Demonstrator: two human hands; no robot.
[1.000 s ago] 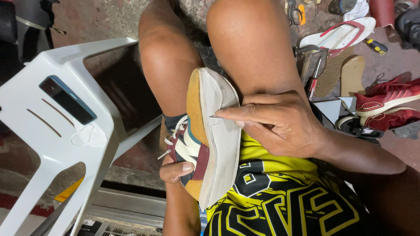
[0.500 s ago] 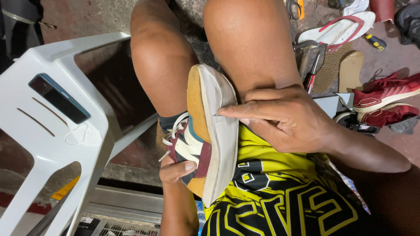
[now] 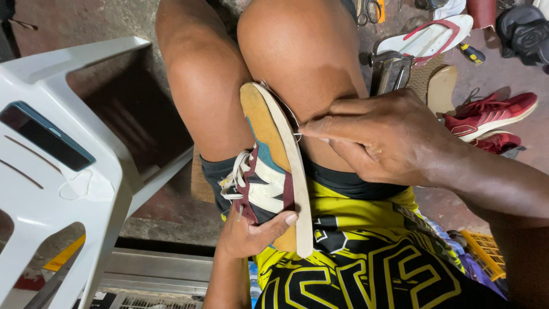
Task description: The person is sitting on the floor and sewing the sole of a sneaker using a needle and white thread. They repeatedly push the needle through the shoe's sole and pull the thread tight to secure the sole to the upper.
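White plastic chair (image 3: 86, 189) stands at the left. Left hand (image 3: 251, 232) still clamps the sneaker (image 3: 269, 166) on edge between the knees; right hand (image 3: 380, 140), fingers pinched at the sole's rim, has crept toward the toe, suggesting edge work advancing.

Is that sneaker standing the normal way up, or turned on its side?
On its side. The sneaker is wedged between the knees, pale sole facing right, laces left; the left hand grips its heel, the right hand presses the sole edge.
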